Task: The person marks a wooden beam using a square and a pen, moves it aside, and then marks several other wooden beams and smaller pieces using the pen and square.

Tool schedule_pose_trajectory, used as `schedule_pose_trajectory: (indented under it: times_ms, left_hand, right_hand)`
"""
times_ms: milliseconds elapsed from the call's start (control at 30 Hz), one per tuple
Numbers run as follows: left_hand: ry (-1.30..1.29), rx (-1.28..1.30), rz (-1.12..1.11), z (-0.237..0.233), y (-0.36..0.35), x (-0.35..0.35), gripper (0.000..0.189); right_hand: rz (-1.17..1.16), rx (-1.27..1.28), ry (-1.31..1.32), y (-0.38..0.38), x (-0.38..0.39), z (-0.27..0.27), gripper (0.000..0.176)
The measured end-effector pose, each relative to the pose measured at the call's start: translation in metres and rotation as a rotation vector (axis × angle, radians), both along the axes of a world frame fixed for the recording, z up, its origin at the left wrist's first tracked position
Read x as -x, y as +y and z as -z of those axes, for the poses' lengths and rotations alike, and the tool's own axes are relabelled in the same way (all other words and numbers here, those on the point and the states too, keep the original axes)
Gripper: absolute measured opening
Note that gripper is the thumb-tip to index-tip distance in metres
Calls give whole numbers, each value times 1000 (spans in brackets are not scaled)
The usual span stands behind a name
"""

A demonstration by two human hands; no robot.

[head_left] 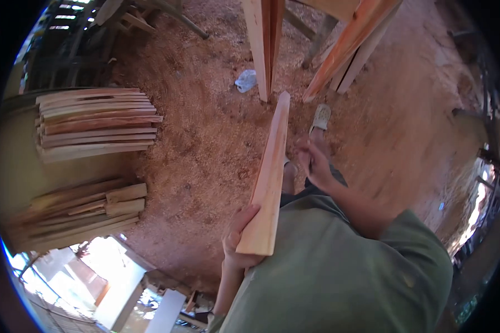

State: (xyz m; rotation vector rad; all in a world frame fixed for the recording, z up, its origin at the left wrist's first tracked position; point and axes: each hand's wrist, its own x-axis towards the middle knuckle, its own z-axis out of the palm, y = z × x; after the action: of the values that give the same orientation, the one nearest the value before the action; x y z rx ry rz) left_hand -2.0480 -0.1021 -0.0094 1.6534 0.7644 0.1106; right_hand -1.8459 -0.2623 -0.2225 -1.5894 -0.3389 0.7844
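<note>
My left hand (240,236) is wrapped around the near end of a long, pale wooden board (268,186). The board slants up and away from my body, and its far end looks narrower. To the right of the board, my right hand (314,164) hangs in the air, apart from the wood. Its fingers are loosely bent, with a gap at the thumb, and I see nothing in them.
Stacked wooden boards (100,119) lie at the left, with more planks (89,211) below them. Ahead, upright boards (268,44) and leaning boards (347,47) stand near a wooden frame. A crumpled plastic bag (246,80) rests on the sawdust-covered ground (189,150).
</note>
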Motion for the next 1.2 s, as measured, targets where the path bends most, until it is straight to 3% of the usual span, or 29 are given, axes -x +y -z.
schedule_pose_trajectory:
  times_ms: [33,67,133,167,200,233,267,300,367,400,467,533,600,700,767,833,900,967,1000,1067,1100,1167,1200]
  left_hand:
    - [-66,-156,106,-11,1,-24,65]
    - [-124,-318,199,-20,1,-45,65]
    - [-256,-385,138,-26,-12,-81,70]
    - [-313,-383,128,-28,-20,-99,68]
    - [-365,-373,112,-28,-28,-117,66]
    - [-368,-362,184,-24,-38,-138,64]
    - [-377,-350,266,-22,-45,-153,61]
    - [-393,-336,216,-21,-51,-155,61]
    - [-747,-484,328,-17,-60,-161,57]
    - [-763,-479,303,-14,-60,-161,57]
    - [-747,-336,499,-6,-52,-145,49]
    - [-366,-270,680,36,-52,-127,45]
    - [-6,-160,653,54,-40,-113,45]
    - [177,-176,737,84,-16,-105,49]
    - [266,-189,629,112,-6,-105,56]
    - [295,-168,590,136,6,-110,63]
    - [319,-142,556,161,11,-115,71]
    - [98,-220,278,181,13,-124,88]
    - [88,-216,280,184,14,-129,88]
    - [-44,-582,197,189,9,-139,107]
    - [-48,-570,189,185,6,-147,107]
    - [-307,-600,230,168,2,-161,108]
    - [-302,-596,218,160,1,-164,108]
  right_hand:
    - [-28,-2,-30,-6,0,-32,22]
    - [-78,28,-314,-11,0,-60,26]
    - [-112,33,-768,-3,-13,-117,33]
    - [51,74,-892,17,-12,-146,35]
    - [372,204,-982,57,6,-178,38]
    - [305,199,-1009,84,25,-195,38]
    - [825,308,-894,96,37,-203,41]
    - [690,194,-824,59,14,-179,42]
    - [525,69,-623,-6,-50,-138,43]
    - [490,44,-535,-24,-70,-133,44]
    - [461,29,-457,-45,-97,-121,45]
    - [457,14,-421,-49,-113,-121,46]
    - [490,-12,-417,-39,-114,-134,48]
    - [540,-106,-333,-29,-125,-140,51]
    - [556,-189,-255,-23,-128,-146,52]
    - [390,-239,-368,-11,-121,-171,45]
    - [300,-241,-323,-8,-113,-215,46]
    - [164,-277,-250,-24,-131,-220,50]
    - [165,-272,-259,-25,-138,-235,50]
    - [-223,-668,-251,-19,-143,-284,68]
    - [-183,-770,-232,-18,-143,-303,65]
    - [-153,-865,-202,-12,-144,-342,64]
    - [-332,-909,-180,-7,-148,-363,55]
